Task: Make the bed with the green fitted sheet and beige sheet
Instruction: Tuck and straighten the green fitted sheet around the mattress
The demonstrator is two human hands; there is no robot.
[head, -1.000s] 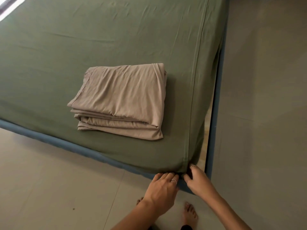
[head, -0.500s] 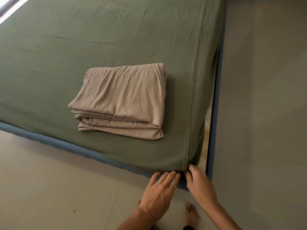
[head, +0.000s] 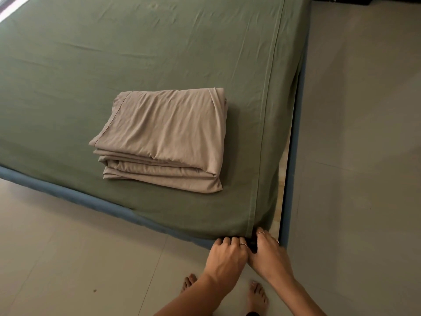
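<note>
The green fitted sheet (head: 159, 60) is stretched over the whole mattress, with light creases. A folded beige sheet (head: 168, 137) lies on top of it near the front right corner. At that corner my left hand (head: 227, 254) and my right hand (head: 267, 254) sit side by side, fingers curled under the sheet's bottom edge. Both hands grip the green fabric where the seam comes down over the corner. The fingertips are hidden under the fabric.
A blue bed frame (head: 75, 195) runs along the front edge and up the right side (head: 293, 137). Pale tiled floor (head: 79, 258) lies in front, and a plain wall or floor surface (head: 364, 156) to the right. My bare feet (head: 257, 295) stand just below the corner.
Both hands have closed in together at the corner; their fingers went from lying flat against the sheet's edge to curled and gripping it.
</note>
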